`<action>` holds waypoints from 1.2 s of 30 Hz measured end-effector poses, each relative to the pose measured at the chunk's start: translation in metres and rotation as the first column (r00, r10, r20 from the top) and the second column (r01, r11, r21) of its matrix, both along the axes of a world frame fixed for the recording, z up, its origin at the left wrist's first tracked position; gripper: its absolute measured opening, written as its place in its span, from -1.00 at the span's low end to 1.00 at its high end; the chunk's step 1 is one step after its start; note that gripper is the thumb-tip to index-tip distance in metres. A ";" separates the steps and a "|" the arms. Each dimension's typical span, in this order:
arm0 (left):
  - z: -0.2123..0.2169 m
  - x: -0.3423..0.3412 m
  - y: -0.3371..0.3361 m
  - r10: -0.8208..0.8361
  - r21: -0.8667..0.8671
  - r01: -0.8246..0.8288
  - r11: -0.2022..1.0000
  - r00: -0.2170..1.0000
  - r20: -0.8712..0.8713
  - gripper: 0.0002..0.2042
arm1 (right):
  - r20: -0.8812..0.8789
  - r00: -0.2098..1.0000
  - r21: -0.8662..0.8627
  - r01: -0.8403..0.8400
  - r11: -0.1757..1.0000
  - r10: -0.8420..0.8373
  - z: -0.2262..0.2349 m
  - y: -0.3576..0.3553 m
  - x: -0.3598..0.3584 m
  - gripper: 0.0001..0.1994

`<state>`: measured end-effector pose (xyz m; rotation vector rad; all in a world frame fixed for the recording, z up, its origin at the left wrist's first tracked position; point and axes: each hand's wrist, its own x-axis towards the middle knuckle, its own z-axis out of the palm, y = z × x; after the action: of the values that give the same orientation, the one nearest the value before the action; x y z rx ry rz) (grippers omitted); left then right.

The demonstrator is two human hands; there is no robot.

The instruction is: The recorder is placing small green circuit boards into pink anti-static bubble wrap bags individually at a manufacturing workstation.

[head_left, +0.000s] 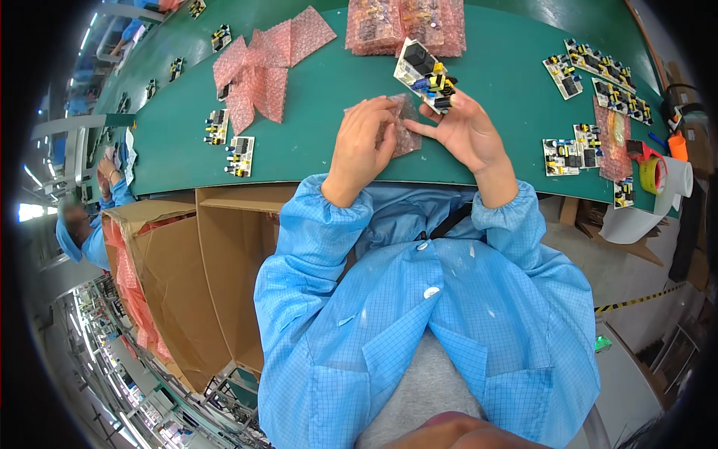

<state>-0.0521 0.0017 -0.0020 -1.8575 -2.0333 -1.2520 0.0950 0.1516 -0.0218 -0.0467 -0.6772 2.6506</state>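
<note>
Two bare hands work at the near edge of a green belt (pixel 314 161), both wrists cuffed in a blue smock (pixel 419 314). Left hand (pixel 364 142) curls down with its fingers pressed together on a small pink bubble bag (pixel 404 135), pinning it flat against the belt. Right hand (pixel 464 131) lies palm up at three o'clock of the bag, its fingertips closed on the lower end of a white circuit board (pixel 422 75) studded with yellow and black parts. Held that way, the board stands tilted above the belt, at one o'clock of the bag and just beyond it, clear of the left hand's grip. Whether the right hand's lower fingers also catch the bag's edge cannot be told.

An open cardboard box (pixel 224 277) sits below the belt at eight o'clock, pink wrap lining its neighbour. Farther out, loose boards (pixel 228 146) lie at ten o'clock beside crumpled pink wrap (pixel 258 71), a stack of bagged boards (pixel 404 26) rests at twelve, and more boards (pixel 598 71) spread at two o'clock. Tape rolls (pixel 654 172) sit at three o'clock, near the belt's edge. Another worker's sleeve (pixel 101 239) shows at nine o'clock.
</note>
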 end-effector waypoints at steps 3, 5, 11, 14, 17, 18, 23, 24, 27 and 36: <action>0.000 0.002 -0.001 -0.007 0.022 0.005 1.000 0.993 0.119 -0.81 | 0.056 0.998 -0.023 0.011 1.000 -0.010 -0.006 -0.001 0.001 -0.65; 0.000 0.002 -0.002 -0.004 0.044 -0.003 0.999 0.988 0.157 -0.81 | 0.078 0.997 -0.019 0.016 1.000 -0.014 -0.006 -0.004 0.001 -0.63; -0.002 0.002 -0.004 0.040 -0.063 -0.032 0.998 0.990 0.132 -0.82 | 0.314 0.931 0.331 0.077 0.941 -0.187 0.013 0.002 0.027 -0.56; -0.001 0.001 -0.003 0.025 -0.047 -0.017 0.999 0.987 0.156 -0.82 | 0.428 0.857 0.585 -0.022 0.811 -0.286 0.034 0.014 0.050 -0.50; 0.001 0.003 -0.002 0.003 -0.020 -0.001 1.000 0.996 0.084 -0.82 | 0.469 0.842 0.608 -0.089 0.789 -0.267 0.040 0.022 0.056 -0.48; 0.001 0.003 -0.002 -0.001 -0.018 0.002 1.000 0.996 0.086 -0.82 | 0.494 0.827 0.621 -0.118 0.775 -0.269 0.041 0.023 0.057 -0.49; 0.002 0.004 -0.003 -0.010 -0.011 0.010 1.000 0.998 0.056 -0.81 | 0.583 0.773 0.648 -0.256 0.717 -0.251 0.045 0.031 0.054 -0.53; 0.002 0.005 -0.004 -0.009 -0.012 0.010 1.000 0.998 0.057 -0.81 | 0.615 0.750 0.651 -0.306 0.694 -0.245 0.046 0.032 0.053 -0.54; 0.003 0.010 -0.005 -0.003 -0.033 0.007 0.999 0.994 0.109 -0.83 | 0.628 0.743 0.638 -0.321 0.700 -0.232 0.047 0.031 0.049 -0.54; 0.010 0.018 0.001 -0.029 0.032 0.027 0.999 0.997 0.074 -0.82 | 0.630 0.736 0.655 -0.331 0.680 -0.248 0.047 0.021 0.046 -0.52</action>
<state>-0.0345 0.0029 0.0076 -1.8591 -2.0183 -1.3725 0.1408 0.1729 0.0256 -0.8195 -1.9812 2.1144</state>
